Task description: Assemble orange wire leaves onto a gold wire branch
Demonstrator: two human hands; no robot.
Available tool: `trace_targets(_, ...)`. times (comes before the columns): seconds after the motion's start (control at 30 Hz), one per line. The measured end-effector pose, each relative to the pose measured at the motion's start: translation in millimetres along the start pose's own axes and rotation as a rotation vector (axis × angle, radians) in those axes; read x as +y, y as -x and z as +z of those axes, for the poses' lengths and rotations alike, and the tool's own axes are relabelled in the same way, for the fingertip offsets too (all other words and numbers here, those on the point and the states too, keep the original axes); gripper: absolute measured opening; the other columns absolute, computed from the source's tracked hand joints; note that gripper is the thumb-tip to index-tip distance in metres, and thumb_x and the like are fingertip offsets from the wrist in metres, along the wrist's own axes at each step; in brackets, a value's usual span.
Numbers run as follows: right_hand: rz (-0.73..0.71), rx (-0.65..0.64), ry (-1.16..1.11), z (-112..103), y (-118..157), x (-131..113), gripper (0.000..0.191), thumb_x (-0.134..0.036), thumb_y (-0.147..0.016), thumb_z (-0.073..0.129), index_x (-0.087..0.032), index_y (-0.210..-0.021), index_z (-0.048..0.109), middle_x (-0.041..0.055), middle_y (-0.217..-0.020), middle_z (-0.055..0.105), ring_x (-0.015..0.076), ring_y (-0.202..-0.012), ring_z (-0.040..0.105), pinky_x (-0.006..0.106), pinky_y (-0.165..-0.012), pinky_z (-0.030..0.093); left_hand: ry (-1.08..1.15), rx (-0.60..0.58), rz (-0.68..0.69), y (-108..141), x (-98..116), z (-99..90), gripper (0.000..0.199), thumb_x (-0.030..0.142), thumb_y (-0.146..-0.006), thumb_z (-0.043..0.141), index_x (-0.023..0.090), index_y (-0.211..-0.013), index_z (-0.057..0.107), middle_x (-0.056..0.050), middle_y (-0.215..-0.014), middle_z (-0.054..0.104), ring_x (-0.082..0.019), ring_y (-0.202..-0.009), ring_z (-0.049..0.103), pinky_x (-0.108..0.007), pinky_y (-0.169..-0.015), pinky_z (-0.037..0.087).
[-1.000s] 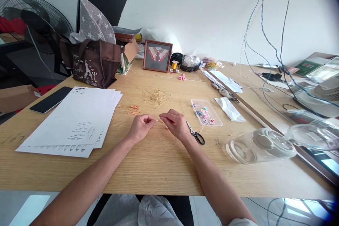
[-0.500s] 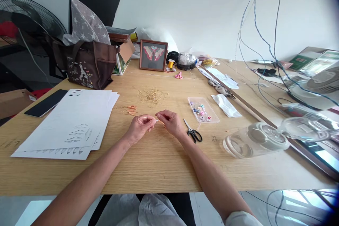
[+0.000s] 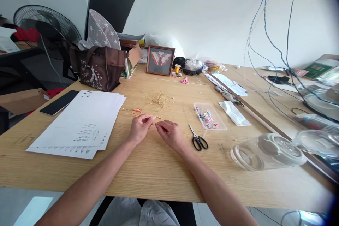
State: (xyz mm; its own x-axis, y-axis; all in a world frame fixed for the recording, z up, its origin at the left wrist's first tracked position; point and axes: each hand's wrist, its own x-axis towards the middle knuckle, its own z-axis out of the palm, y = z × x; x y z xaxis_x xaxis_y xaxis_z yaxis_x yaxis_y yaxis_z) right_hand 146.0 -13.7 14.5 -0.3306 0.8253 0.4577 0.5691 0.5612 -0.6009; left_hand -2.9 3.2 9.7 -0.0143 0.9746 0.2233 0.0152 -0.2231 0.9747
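Fine pinching work in progress at the middle of a wooden table [image 3: 148, 173], both forearms low over the near edge. Left hand [image 3: 140, 129] closed in a tight pinch, fingertips gripping a thin orange-tipped sliver [image 3: 158, 117], its exact form too small to tell. Right hand [image 3: 169, 134] curled and half closed just beside it, fingertips turned toward the sliver; any hold by that hand impossible to tell from this view. No tool in either hand.

Just far of the hands and slightly left, a few loose orange pieces [image 3: 136, 111] lying on the bare wood. Farther on, a loose tangle of gold wire [image 3: 156, 99]. To the left, a stack of white paper sheets [image 3: 79, 123] printed with rows of small leaf-like shapes, and a black smartphone [image 3: 59, 102] beyond it. To the right, black-handled scissors [image 3: 198, 142] lying open, then a clear plastic tray [image 3: 209, 116] holding small colored beads. Toward the far edge, a gold thread spool [image 3: 177, 68], small pink scissors [image 3: 184, 80] and a framed textile picture [image 3: 160, 60]. Near right, a clear glass jar [image 3: 266, 152] lying on its side.
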Motion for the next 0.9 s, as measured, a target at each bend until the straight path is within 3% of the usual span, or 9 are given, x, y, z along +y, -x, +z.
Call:
trace_targets(0.13,0.007,0.073,0.082,-9.2,-2.1,0.5,0.026,-0.029,-0.088,0.042,-0.019,-0.09,0.066,0.006,-0.076,0.063,0.0129,-0.065,0.056,0.022,-0.06,0.039,-0.105,-0.071,0.03,1.3,3.4,-1.1,0.02,0.034,-0.072,0.06,0.014,-0.068,0.064,0.002,-0.054,0.051,-0.008,-0.05,0.042,-0.019,-0.046,0.034)
trace_targets(0.27,0.06,0.173,-0.02,-16.1,-7.8,9.3,0.023,-0.029,-0.087,0.046,-0.019,-0.086,0.066,0.0056,-0.076,0.064,0.0141,-0.068,0.057,0.024,-0.062,0.042,-0.122,-0.196,0.03,4.8,7.5,0.8,0.019,0.033,-0.072,0.06,0.015,-0.069,0.065,0.001,-0.055,0.054,-0.009,-0.05,0.043,-0.019,-0.046,0.034)
trace_targets(0.43,0.179,0.142,-0.205,-13.0,-10.7,23.4,0.024,-0.034,-0.084,0.049,-0.019,-0.081,0.067,0.0034,-0.071,0.063,0.0132,-0.061,0.056,0.022,-0.053,0.041,-0.065,-0.29,0.004,6.4,7.5,1.5,0.021,0.035,-0.073,0.06,0.015,-0.07,0.064,0.002,-0.054,0.05,-0.009,-0.05,0.042,-0.02,-0.049,0.035)
trace_targets(0.63,0.18,0.041,-0.318,-0.3,-8.6,22.9,0.029,-0.038,-0.083,0.05,-0.016,-0.074,0.066,0.0012,-0.064,0.06,0.0116,-0.058,0.051,0.021,-0.052,0.037,0.086,-0.201,0.001,3.5,7.3,1.0,0.021,0.035,-0.074,0.059,0.015,-0.066,0.06,0.002,-0.055,0.051,-0.008,-0.051,0.044,-0.021,-0.053,0.037)
trace_targets(0.77,0.106,-0.024,-0.24,5.6,-5.0,12.3,0.028,-0.033,-0.085,0.047,-0.017,-0.078,0.069,0.001,-0.065,0.06,0.0107,-0.056,0.049,0.021,-0.052,0.034,0.146,-0.099,-0.026,0.9,3.4,1.3,0.021,0.035,-0.073,0.061,0.015,-0.066,0.06,0.003,-0.052,0.049,-0.008,-0.049,0.042,-0.021,-0.052,0.037)
trace_targets(0.9,0.027,-0.052,-0.149,5.5,-1.2,2.8,0.026,-0.029,-0.087,0.045,-0.019,-0.085,0.069,0.0029,-0.069,0.063,0.0118,-0.059,0.052,0.022,-0.056,0.036,0.057,-0.049,-0.002,-0.7,-1.7,-0.6,0.021,0.035,-0.073,0.061,0.015,-0.067,0.061,0.004,-0.049,0.047,-0.008,-0.048,0.041,-0.021,-0.049,0.035)
